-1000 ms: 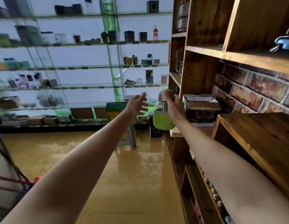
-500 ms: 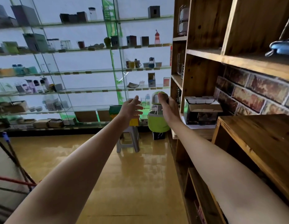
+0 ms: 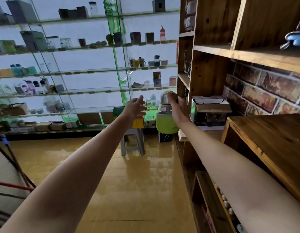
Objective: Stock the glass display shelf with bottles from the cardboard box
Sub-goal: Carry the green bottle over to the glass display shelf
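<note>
Right hand [image 3: 178,109] grips green bottle [image 3: 166,120] near its cap, arm outstretched toward glass shelf [image 3: 95,91]. Left hand [image 3: 135,107] open, empty, beside it.

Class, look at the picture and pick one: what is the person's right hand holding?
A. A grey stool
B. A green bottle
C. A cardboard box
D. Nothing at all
B: the right hand is closed around the upper part of the green bottle, held out in the air, while the left hand is open and holds nothing.
</note>
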